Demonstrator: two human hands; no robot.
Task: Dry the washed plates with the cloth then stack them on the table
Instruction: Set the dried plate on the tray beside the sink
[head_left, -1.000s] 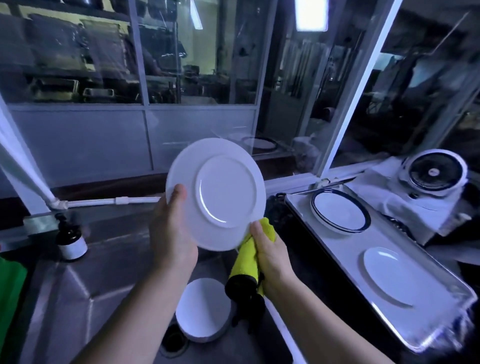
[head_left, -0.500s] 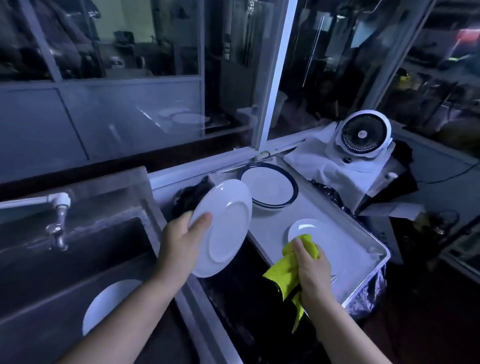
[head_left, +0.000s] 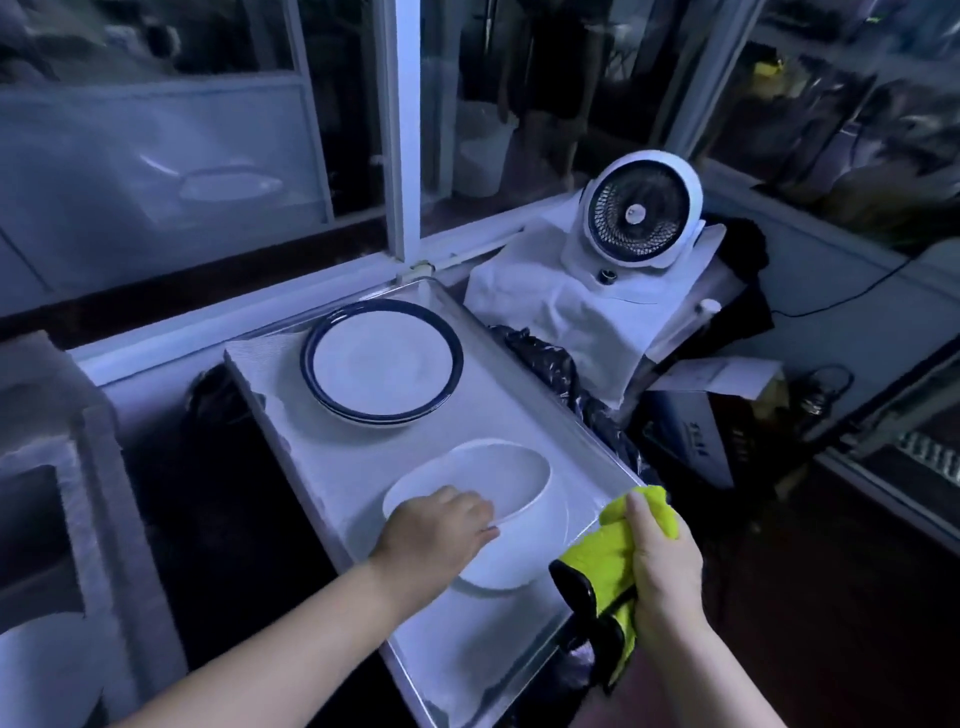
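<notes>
Over the tray (head_left: 322, 452) at lower centre, the white plate (head_left: 498, 475) has come from the sink (head_left: 130, 519). The left hand (head_left: 436, 530) grips it and the right hand (head_left: 665, 561) grips the cloth (head_left: 605, 564), so stacking begins.

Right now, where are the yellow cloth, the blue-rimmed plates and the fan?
yellow cloth (head_left: 605, 558), head view, middle fold.
blue-rimmed plates (head_left: 382, 364), head view, top plate's centre.
fan (head_left: 637, 213), head view, centre hub.

A round white fan (head_left: 644, 210) with a dark grille stands upright on a draped white sheet (head_left: 582, 312), near the white window frame (head_left: 404, 130). Crumpled black plastic (head_left: 545, 358) lies just below the sheet. A steel sink (head_left: 130, 545) sits at far left.
</notes>
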